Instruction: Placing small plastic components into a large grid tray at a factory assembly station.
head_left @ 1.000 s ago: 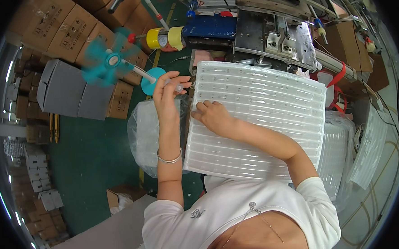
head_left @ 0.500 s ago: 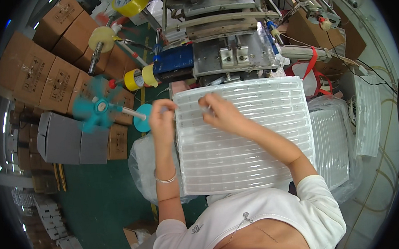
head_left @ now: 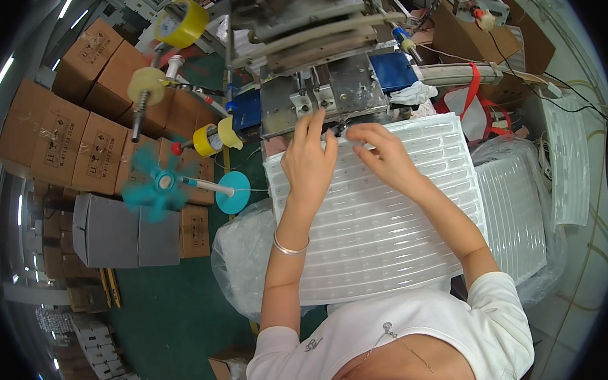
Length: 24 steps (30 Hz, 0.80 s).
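Note:
My left hand point(head_left: 308, 161) reaches over the far left part of a white ribbed plastic tray point(head_left: 382, 234). Its fingers stretch to the front of a metal fixture point(head_left: 353, 84) with two small clamp blocks point(head_left: 312, 101); thumb and fingers are apart. Whether its fingertips touch the blocks I cannot tell. Beside it, over the tray's far edge, my right hand point(head_left: 388, 161) has bent fingers and a gap between them and the thumb. A small dark metal part point(head_left: 339, 128) sits at the fixture's front edge, close to the right fingertips. Nothing shows clearly in either hand.
A press-like machine point(head_left: 309, 18) rises beyond the fixture. At the left spins a teal fan point(head_left: 163, 182), near a yellow tape roll point(head_left: 208, 140) and stacked cartons point(head_left: 54, 138). More clear ribbed trays point(head_left: 515, 210) in plastic film lie to the right, below a red strap point(head_left: 469, 95).
Both hands have moved from the tray's far left area to the fixture's front edge, rightward and away from me. The view has shifted slightly; the upper part of the machine looks blurred.

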### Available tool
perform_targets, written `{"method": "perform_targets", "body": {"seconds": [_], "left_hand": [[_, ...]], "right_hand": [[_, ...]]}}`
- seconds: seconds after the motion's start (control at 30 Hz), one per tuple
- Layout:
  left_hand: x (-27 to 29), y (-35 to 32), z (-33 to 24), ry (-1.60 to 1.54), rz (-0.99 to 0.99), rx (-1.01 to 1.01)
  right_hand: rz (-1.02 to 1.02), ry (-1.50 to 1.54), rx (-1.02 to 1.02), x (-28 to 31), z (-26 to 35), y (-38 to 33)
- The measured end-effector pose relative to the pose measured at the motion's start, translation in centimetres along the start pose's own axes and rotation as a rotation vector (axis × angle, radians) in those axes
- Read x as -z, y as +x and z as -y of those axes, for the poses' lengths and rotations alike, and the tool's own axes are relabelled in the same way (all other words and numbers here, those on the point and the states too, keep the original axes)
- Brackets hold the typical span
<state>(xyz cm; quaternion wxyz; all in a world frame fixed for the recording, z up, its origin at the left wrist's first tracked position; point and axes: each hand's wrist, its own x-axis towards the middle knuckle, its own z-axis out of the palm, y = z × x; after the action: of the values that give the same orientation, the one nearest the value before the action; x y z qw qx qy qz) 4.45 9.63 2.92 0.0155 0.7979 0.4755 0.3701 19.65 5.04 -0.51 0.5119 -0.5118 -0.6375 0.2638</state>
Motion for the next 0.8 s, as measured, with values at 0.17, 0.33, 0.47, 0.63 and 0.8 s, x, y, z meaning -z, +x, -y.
{"method": "perform_targets", "body": {"seconds": [0.17,0.33,0.47,0.63,0.8], "left_hand": [[-3.8,6.4,0.5,0.282,-0.028,-0.062],[-5.5,8.5,0.5,0.379,0.091,-0.073],[-3.8,5.1,-0.1,0.017,-0.108,-0.128],[1.9,1.2,1.1,-0.281,0.041,0.086],[4.8,-2.2,3.7,-0.096,0.044,0.023]], "right_hand": [[-0.171,-0.031,-0.052,2.8,-1.5,1.5],[-0.257,-0.301,0.165,3.8,-1.3,5.1],[-0.356,-0.502,0.451,3.7,-1.2,8.5],[-0.217,-0.827,0.340,2.2,-3.1,12.0],[-0.393,-0.714,0.404,2.0,-4.1,11.9]]}}
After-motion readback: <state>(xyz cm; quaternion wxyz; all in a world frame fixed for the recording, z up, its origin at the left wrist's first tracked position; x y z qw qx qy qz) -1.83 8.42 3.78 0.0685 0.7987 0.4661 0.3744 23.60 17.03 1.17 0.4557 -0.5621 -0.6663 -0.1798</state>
